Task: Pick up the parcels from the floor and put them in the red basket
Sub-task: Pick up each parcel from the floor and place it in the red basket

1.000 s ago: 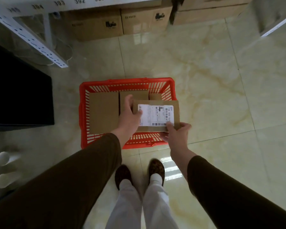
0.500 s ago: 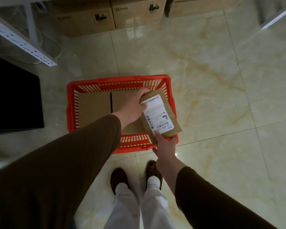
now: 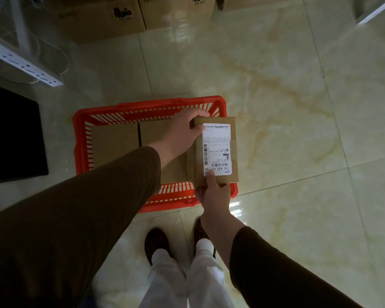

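I hold the cardboard parcel (image 3: 216,150) over the right end of the red basket (image 3: 129,108). My left hand (image 3: 182,132) grips its far corner from above, fingers curled; my right hand (image 3: 213,194) pinches its near edge, thumb on the label (image 3: 217,150).

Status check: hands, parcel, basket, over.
Both hands, left and right, gripping labelled parcel. Parcel above red basket, right end. Two boxes inside; nothing blocking.
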